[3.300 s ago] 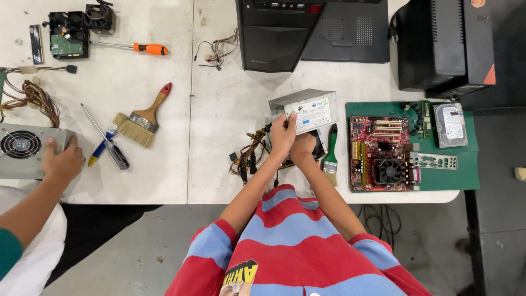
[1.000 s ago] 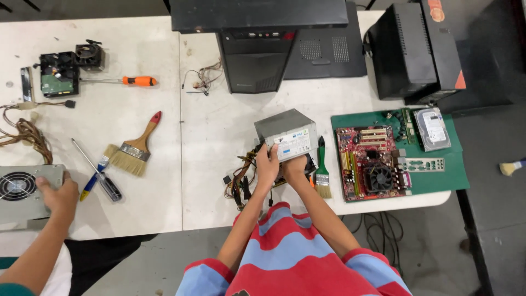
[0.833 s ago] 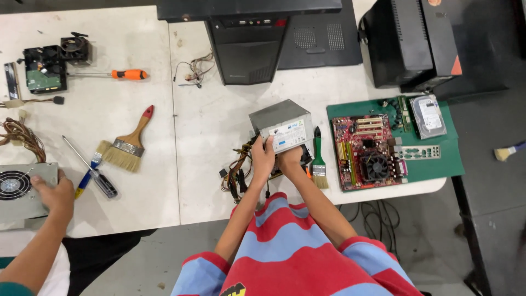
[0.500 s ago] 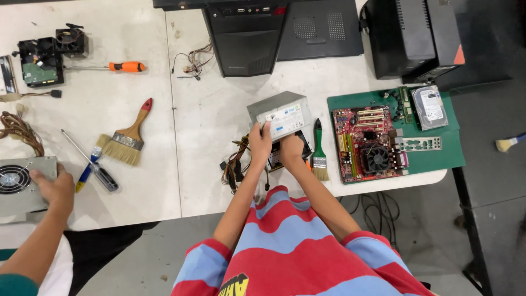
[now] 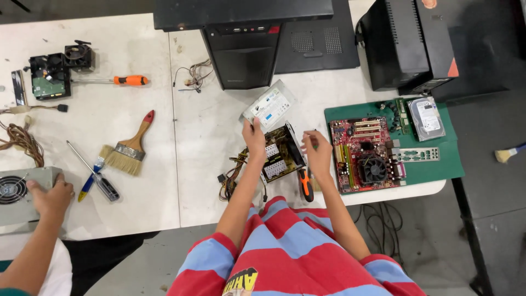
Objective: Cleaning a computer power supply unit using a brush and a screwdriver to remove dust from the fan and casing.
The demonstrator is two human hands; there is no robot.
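Head view: power supply unit (image 5: 280, 152) sits near the middle of the white worktop (image 5: 137, 203), cover already off. Left hand (image 5: 254, 136) is closed on the near edge of the grey metal cover (image 5: 269, 105), holding it tilted up just behind the open chassis. Right hand (image 5: 318, 151) is at the chassis' right side, fingers curled; can't tell whether it grips anything, or whether it touches the case or just hovers beside it.

Progress, my read: lid removal done, internals exposed (board, white connectors visible). Cover isn't set down yet, and nothing inside looks pulled out. Cable bundle (image 5: 233, 178) trails off the chassis to the near left.

Around it:
- orange-handled screwdriver (image 5: 304, 183) lying just near the chassis, by the right wrist
- green mat (image 5: 438, 167) to the right, carrying a red motherboard (image 5: 367, 154), hard drive (image 5: 426, 118) and I/O shield (image 5: 417, 154)
- black PC tower case (image 5: 244, 38) far side, directly behind the lifted cover; second black case (image 5: 408, 44) far right
- paintbrush (image 5: 130, 149), blue-handled screwdriver (image 5: 90, 175) and another orange screwdriver (image 5: 123, 80) to the left

Obstructions: little free space behind the cover, since the tower stands close. Mat edge crowds the right side.

Another person's hand (image 5: 52, 196) rests on a second grey power supply (image 5: 19, 194) at far left, well apart.
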